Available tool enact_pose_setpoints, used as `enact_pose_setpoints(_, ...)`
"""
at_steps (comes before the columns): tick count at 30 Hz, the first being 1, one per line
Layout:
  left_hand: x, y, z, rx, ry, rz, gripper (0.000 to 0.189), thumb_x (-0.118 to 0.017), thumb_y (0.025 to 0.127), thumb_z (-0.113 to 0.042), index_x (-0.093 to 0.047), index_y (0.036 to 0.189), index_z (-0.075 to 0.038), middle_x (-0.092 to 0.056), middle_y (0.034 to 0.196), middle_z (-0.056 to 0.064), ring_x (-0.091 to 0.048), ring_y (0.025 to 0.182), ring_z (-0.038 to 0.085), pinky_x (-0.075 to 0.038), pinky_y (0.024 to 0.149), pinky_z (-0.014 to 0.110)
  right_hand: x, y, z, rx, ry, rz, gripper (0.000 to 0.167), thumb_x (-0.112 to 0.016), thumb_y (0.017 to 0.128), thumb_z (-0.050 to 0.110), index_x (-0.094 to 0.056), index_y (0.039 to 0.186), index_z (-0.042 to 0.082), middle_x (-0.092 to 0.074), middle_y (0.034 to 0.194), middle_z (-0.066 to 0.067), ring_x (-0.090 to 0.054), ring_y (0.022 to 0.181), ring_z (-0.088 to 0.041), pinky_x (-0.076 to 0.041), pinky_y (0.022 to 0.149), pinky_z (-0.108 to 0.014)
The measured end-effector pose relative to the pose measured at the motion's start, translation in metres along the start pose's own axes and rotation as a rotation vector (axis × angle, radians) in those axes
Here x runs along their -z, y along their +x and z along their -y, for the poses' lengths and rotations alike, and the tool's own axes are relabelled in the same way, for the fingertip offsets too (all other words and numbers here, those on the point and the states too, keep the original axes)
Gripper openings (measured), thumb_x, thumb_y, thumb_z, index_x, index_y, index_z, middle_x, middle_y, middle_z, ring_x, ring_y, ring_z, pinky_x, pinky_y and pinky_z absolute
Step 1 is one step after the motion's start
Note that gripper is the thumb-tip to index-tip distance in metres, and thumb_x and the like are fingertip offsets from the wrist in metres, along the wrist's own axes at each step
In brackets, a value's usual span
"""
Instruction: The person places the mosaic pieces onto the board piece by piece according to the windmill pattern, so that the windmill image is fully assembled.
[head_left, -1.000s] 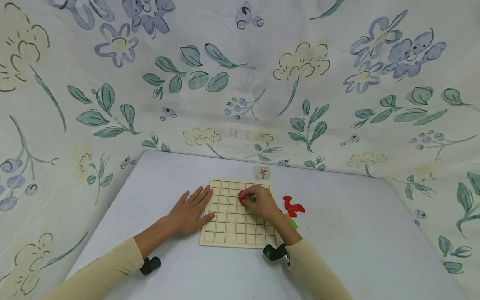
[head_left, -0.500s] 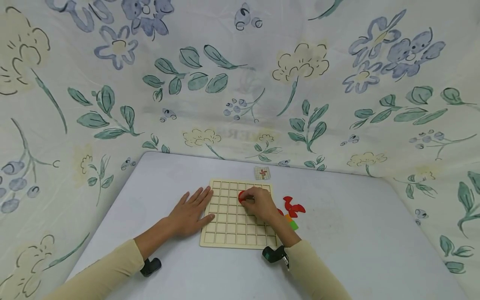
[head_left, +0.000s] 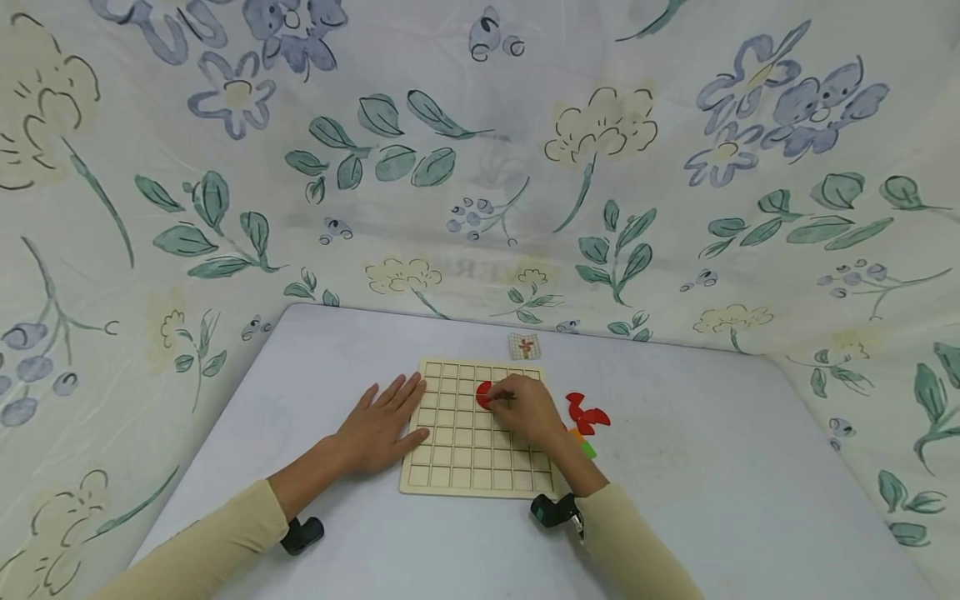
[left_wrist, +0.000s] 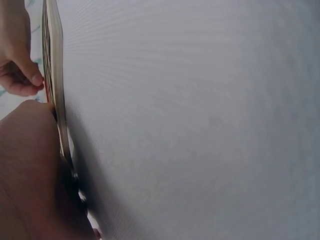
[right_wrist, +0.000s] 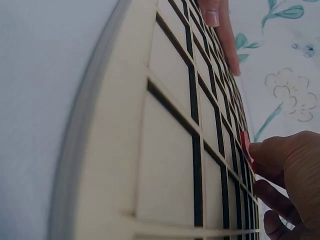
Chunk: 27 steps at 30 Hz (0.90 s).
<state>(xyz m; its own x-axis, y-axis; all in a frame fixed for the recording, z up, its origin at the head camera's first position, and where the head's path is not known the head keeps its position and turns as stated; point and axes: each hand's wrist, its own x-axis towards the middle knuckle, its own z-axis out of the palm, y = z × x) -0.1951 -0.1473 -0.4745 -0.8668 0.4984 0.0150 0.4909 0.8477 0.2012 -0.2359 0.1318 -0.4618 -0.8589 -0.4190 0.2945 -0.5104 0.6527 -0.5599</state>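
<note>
A pale wooden board (head_left: 450, 457) with a raised grid lies on the white table. My left hand (head_left: 382, 423) rests flat along its left edge, fingers straight and thumb over the rim. Over the upper right part of the board, my right hand (head_left: 528, 410) has curled fingers and pinches a small flat red piece (right_wrist: 245, 142) at the grid. Red (head_left: 482, 395) shows left of the fingertips in the head view; the fingers hide the rest. In the left wrist view the right hand (left_wrist: 20, 67) appears beyond the board's edge.
Several loose red pieces (head_left: 585, 414) lie right of the board, with an orange piece (head_left: 576, 435) and a green piece (head_left: 588, 450) partly behind the right forearm. A small card with a red figure (head_left: 525, 346) lies behind the board. Flowered cloth (head_left: 480, 208) surrounds the table.
The right hand has shifted slightly to the right, and its wrist covers more of the loose red piece beside the board. My left hand stays in place.
</note>
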Motion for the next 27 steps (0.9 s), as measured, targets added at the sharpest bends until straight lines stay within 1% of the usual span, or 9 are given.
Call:
enact_pose_setpoints(7, 0.001, -0.001, 0.0, -0.009, -0.013, -0.015, 0.077, -0.039, 0.102, -0.053, -0.019, 0.156, -0.001, -0.016, 0.162, 0.015, -0.013, 0.147, 0.035, -0.011, 0.113, 0.06, 0.006, -0.006, -0.004, -0.06, -0.014, -0.018, 0.005, -0.076, 0.087, 0.008, -0.076, 0.091, 0.011, -0.068, 0.089, 0.004, -0.064, 0.085, -0.011, -0.054, 0.079, -0.031)
enact_pose_setpoints(11, 0.002, -0.002, 0.0, -0.016, -0.026, -0.024, 0.077, -0.041, 0.102, -0.052, -0.02, 0.156, 0.0, -0.018, 0.161, 0.017, -0.015, 0.147, 0.037, -0.012, 0.113, 0.061, 0.01, -0.01, -0.007, -0.076, -0.019, -0.023, 0.006, -0.076, 0.087, 0.009, -0.076, 0.093, 0.011, -0.068, 0.09, 0.005, -0.062, 0.084, -0.01, -0.053, 0.078, -0.03)
enact_pose_setpoints(14, 0.002, -0.001, -0.001, -0.011, -0.024, -0.019, 0.078, -0.041, 0.102, -0.052, -0.02, 0.156, 0.0, -0.017, 0.161, 0.016, -0.014, 0.147, 0.036, -0.012, 0.113, 0.061, 0.012, -0.012, -0.009, -0.089, -0.017, -0.025, 0.006, -0.076, 0.087, 0.009, -0.076, 0.093, 0.011, -0.068, 0.09, 0.006, -0.06, 0.081, -0.01, -0.053, 0.077, -0.03)
enact_pose_setpoints(21, 0.001, 0.0, -0.001, 0.009, 0.001, 0.006, 0.079, -0.036, 0.102, -0.056, -0.016, 0.157, -0.003, -0.013, 0.162, 0.012, -0.01, 0.148, 0.032, -0.01, 0.114, 0.059, 0.019, -0.018, -0.013, -0.167, -0.011, -0.027, 0.007, -0.077, 0.086, 0.01, -0.076, 0.093, 0.011, -0.067, 0.089, 0.005, -0.06, 0.083, -0.012, -0.052, 0.08, -0.031)
enact_pose_setpoints(27, 0.0, 0.0, 0.0, 0.011, -0.001, 0.004, 0.079, -0.037, 0.102, -0.056, -0.016, 0.157, -0.003, -0.014, 0.162, 0.013, -0.01, 0.148, 0.032, -0.009, 0.114, 0.059, 0.025, -0.023, -0.023, -0.148, -0.035, -0.038, 0.007, -0.077, 0.085, 0.007, -0.076, 0.091, 0.011, -0.066, 0.086, 0.006, -0.057, 0.078, -0.011, -0.051, 0.073, -0.031)
